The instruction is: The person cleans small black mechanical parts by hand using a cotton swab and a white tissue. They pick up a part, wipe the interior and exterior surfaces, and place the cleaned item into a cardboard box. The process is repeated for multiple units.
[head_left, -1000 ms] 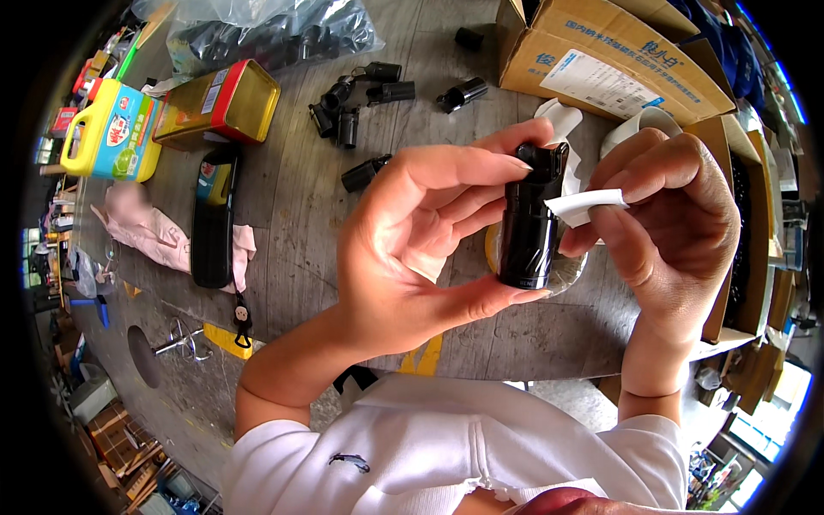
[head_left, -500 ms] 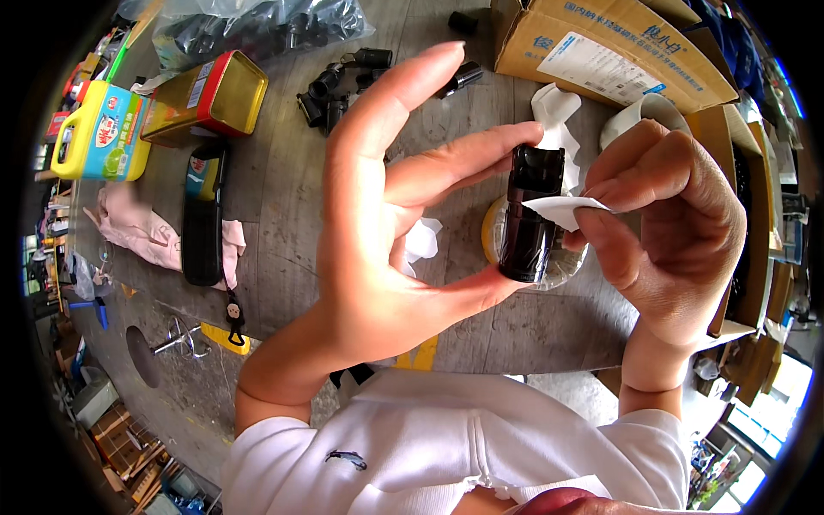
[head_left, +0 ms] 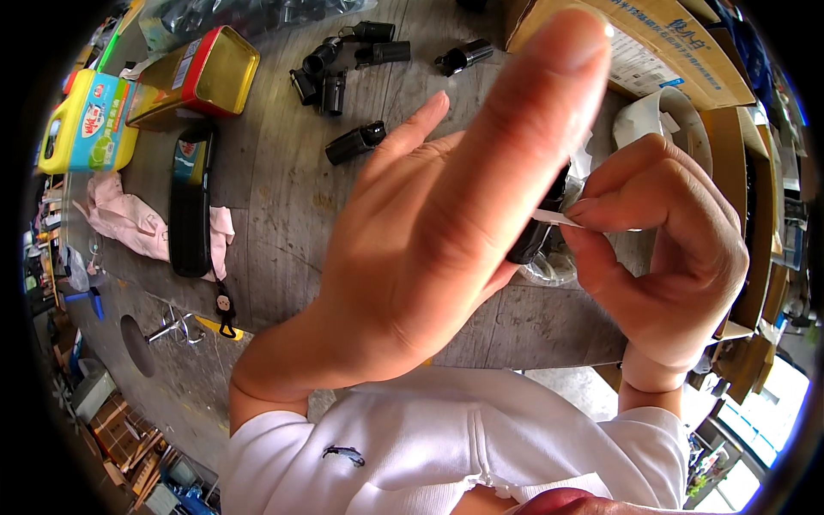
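My left hand (head_left: 421, 249) grips a shiny black cylindrical part (head_left: 528, 244) at the right side of its palm. The fingers and the raised digit in front hide most of that part. Between thumb and fingertips, my right hand (head_left: 669, 249) pinches a thin white slip of paper (head_left: 556, 218). The slip's left end meets the black part's side; whether it sticks there I cannot tell. Just left of my left hand's fingers, a loose black cylindrical part (head_left: 354, 143) lies on the table. Clear plastic wrap (head_left: 549, 270) shows beneath the held part.
Several more black parts (head_left: 330, 90) lie farther back, near a clear bag (head_left: 232, 21). At left are a gold tin (head_left: 193, 77), a yellow jug (head_left: 94, 124), a dark case (head_left: 190, 215) and a pink cloth (head_left: 124, 215). Cardboard boxes (head_left: 717, 77) and a white roll (head_left: 644, 118) stand right.
My left hand has turned, so its digits now cover much of the black part. The white slip looks more edge-on against it. More loose black parts show on the table.
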Available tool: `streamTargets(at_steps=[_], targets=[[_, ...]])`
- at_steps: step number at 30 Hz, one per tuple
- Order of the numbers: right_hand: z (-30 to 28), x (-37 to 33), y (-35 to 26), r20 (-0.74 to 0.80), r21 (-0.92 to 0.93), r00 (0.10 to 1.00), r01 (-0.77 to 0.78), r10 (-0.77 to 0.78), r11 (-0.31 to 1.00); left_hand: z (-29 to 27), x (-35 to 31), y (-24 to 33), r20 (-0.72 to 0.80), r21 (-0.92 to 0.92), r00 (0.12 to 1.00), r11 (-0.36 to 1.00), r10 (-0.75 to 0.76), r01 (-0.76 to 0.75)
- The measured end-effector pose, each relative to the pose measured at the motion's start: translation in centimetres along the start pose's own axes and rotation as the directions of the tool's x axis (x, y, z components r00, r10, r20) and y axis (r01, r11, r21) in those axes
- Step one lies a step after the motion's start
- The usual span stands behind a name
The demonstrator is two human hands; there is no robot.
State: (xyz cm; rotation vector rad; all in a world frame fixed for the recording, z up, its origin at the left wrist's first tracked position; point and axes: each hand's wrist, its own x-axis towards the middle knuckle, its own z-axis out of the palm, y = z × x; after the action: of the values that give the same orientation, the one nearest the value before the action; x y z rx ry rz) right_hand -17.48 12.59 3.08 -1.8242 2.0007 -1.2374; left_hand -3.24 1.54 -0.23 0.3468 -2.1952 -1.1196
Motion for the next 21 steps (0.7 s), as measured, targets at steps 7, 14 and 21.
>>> streamTargets(at_steps=[7,14,21], targets=[[0.5,-0.3,0.0,-0.028,0.415,0.974,-0.194,0.225,0.889,-0.2,0.5,0.8,0.186,0.063,0.982,0.998,-0.025,0.014],[-0.4,-0.1,0.5,-0.118,0.479,0.962,-0.164,0.248,0.862,0.5,0.9,2.0,0.0,-0.377,0.977,0.905,-0.211,0.195],[-0.5,0.0,0.5,-0.116,0.512,0.975,-0.104,0.189,0.853,1.4,0.5,-1.7,-0.03,-0.612,0.994,0.784,0.108,-0.104]])
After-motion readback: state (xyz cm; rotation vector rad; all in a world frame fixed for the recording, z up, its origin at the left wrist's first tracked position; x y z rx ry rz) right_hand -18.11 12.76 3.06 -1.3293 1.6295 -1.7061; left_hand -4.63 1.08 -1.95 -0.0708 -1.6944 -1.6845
